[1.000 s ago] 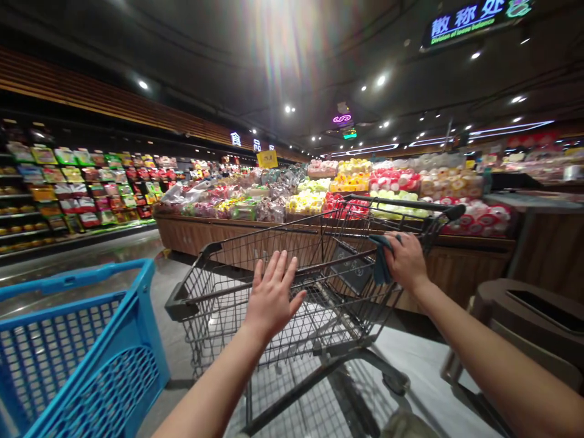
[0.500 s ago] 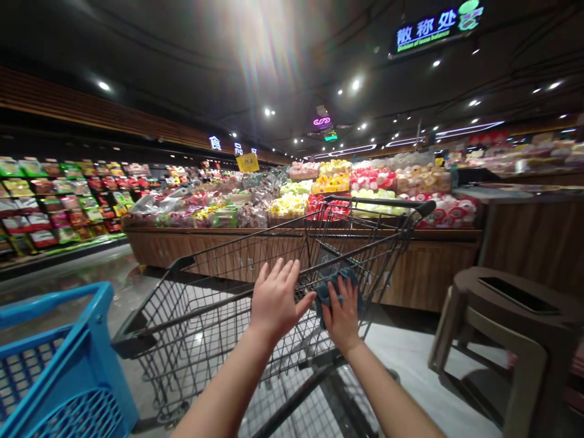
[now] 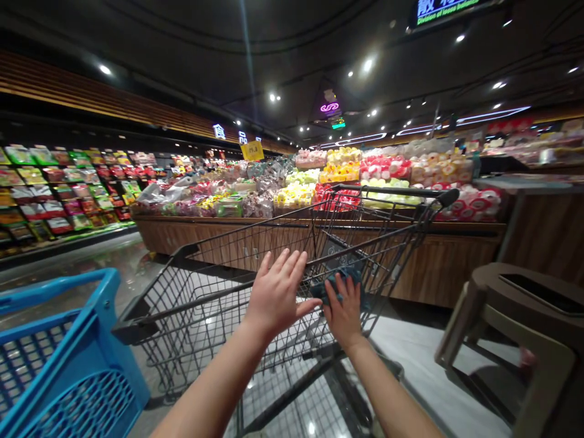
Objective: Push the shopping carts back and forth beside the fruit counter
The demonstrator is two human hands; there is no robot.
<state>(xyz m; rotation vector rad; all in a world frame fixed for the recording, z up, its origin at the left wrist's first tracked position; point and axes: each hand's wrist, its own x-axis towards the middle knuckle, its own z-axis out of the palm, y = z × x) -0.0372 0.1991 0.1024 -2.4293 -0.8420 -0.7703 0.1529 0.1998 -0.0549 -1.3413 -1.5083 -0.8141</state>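
Note:
A dark wire shopping cart (image 3: 191, 292) stands tipped toward me, its handle (image 3: 392, 192) at the far right. My left hand (image 3: 276, 297) lies flat on the cart's near wire side, fingers stretched out and apart. Just to its right, my right hand (image 3: 345, 310) presses a dark teal cloth (image 3: 340, 281) against the same wire side, beside the folding child-seat flap. The cloth shows only above my fingers.
A blue plastic cart (image 3: 64, 359) sits at the lower left. A brown plastic stool (image 3: 515, 322) stands at the right. Behind the wire cart runs a wooden display counter (image 3: 255, 243) piled with packaged goods; stocked shelves (image 3: 59, 188) line the left wall.
My right hand with the cloth moved from the cart's far rim near the handle down and left to the near side, beside my left hand. The left hand stayed put.

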